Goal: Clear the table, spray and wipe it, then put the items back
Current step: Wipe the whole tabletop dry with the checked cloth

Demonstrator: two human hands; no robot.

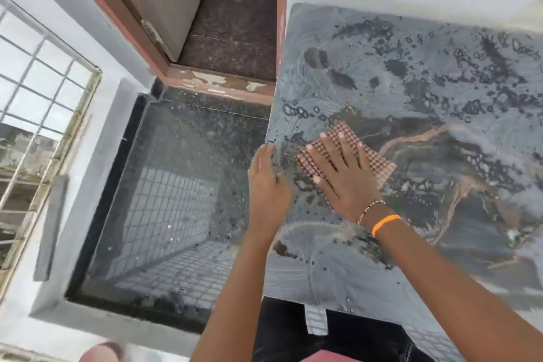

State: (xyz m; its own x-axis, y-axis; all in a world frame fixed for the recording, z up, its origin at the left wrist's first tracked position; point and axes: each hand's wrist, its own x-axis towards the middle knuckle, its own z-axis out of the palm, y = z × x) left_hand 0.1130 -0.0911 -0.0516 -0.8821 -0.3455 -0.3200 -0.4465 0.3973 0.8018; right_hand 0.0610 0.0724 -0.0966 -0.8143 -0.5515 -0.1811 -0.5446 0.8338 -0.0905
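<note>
Table (411, 288): dark marbled top, wet all over with droplets and swirled smears; fills the view from 1 to 5 o'clock.
Right hand (343, 176): flat on the cloth, fingers straight and spread, pressing it down; bead string and orange band at the wrist.
Cloth (379, 164): checked, folded, lying on the table's left part under the right palm.
Left hand (269, 182): at 9 o'clock of the right, fingers straight, resting along the table's left edge, holding nothing.
Floor (176, 185): dark, glossy, left of table.
Doorway (223, 38): at 12 o'clock, peeling sill.
Window grille (38, 97): 9 o'clock.
</note>
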